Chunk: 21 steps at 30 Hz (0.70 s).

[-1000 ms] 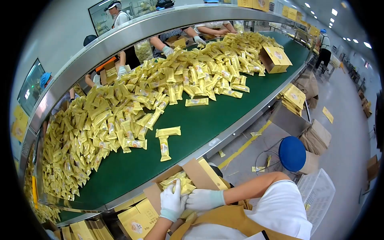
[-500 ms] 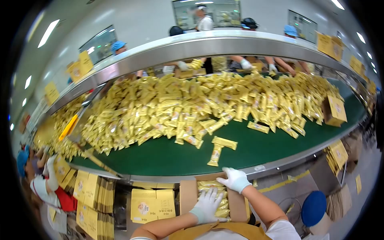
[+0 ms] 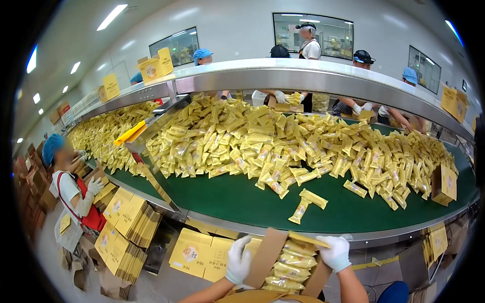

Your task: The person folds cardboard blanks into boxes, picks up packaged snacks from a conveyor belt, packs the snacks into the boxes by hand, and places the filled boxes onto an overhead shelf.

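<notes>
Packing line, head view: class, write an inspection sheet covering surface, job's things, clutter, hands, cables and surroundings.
Surface: green belt, bare along its near side.
Job's things: open box with packs inside; heap of packs on the belt.
Clutter: two loose packs in front of the heap.
Hands: left hand beside the brown flap, contact unclear; right hand at the yellow flap; both gloved.
Cables: nothing seen.
Surroundings: co-workers at left and across the belt; stacked cartons; blue stool, partly in view.
</notes>
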Available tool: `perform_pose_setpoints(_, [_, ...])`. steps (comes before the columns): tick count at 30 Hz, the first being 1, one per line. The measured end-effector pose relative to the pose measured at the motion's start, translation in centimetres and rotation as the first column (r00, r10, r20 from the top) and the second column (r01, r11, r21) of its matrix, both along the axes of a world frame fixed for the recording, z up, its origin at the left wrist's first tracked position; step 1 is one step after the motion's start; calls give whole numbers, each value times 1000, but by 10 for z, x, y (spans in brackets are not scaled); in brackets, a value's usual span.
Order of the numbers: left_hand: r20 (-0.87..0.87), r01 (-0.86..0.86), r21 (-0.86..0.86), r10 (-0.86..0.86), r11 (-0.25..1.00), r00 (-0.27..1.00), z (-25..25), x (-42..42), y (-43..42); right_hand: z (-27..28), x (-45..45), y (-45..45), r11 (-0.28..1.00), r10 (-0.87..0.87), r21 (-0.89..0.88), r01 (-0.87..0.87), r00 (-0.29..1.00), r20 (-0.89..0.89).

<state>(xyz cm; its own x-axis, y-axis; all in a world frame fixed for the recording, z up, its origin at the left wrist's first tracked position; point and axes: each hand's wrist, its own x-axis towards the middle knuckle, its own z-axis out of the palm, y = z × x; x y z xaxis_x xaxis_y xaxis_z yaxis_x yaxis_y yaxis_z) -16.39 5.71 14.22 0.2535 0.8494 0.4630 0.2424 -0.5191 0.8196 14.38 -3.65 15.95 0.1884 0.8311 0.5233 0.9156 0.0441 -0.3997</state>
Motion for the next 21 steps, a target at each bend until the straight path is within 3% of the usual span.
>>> perform_pose_setpoints(1, [250, 26, -196, 24, 980, 968, -21, 0, 7, 1, 3, -3, 997, -64, 29, 65, 998, -27])
perform_pose_setpoints(2, [143, 34, -250, 2, 968, 990, -46, -4, 13, 2, 8, -2, 989, -133, 53, 135, 990, -44])
perform_pose_setpoints(4, [-72, 45, -358, -76, 933, 995, -78, -12, 17, -15, 20, 3, 924, -380, -46, 380, 892, -246])
perform_pose_setpoints(5, [-194, 160, -529, -303, 833, 933, -84, -11, 15, -17, 24, 4, 890, -454, -154, 430, 870, -192])
perform_pose_setpoints(6, [111, 384, -629, -411, 676, 905, -108, -1, 3, -16, 28, 5, 841, -520, -253, 479, 844, -130])
perform_pose_setpoints(7, [132, 439, -695, -498, 570, 857, -101, 10, -5, -15, 33, 7, 778, -577, -347, 524, 814, -62])
perform_pose_setpoints(8, [153, 474, -753, -579, 457, 801, -95, 21, -14, -18, 38, 11, 801, -529, -365, 474, 847, -61])
perform_pose_setpoints(10, [276, 564, -714, -574, 414, 771, -96, 48, -15, -24, 49, 19, 839, -421, -405, 363, 905, -60])
perform_pose_setpoints(14, [317, 597, -513, -510, 616, 799, -83, 77, 21, 22, 51, 27, 955, -259, -206, 213, 938, -231])
perform_pose_setpoints(15, [280, 582, -435, -511, 687, 813, -70, 80, 39, 38, 54, 28, 956, -253, -221, 195, 927, -277])
perform_pose_setpoints(16, [208, 555, -337, -515, 760, 832, -54, 82, 58, 47, 62, 33, 985, -156, -138, 106, 889, -430])
perform_pose_setpoints(18, [-28, 470, -52, -472, 881, 881, -9, 83, 106, 91, 76, 47, 994, 97, 85, -64, 874, -477])
perform_pose_setpoints(19, [-154, 421, 120, -402, 899, 903, 20, 84, 134, 116, 77, 59, 981, 177, 178, -73, 708, -684])
perform_pose_setpoints(20, [27, 494, 27, -494, 869, 869, 50, 94, 162, 139, 80, 76, 962, 260, 270, -52, 489, -833])
perform_pose_setpoints(21, [318, 620, -96, -566, 779, 761, 87, 107, 195, 152, 93, 96, 893, 426, 443, -75, 456, -782])
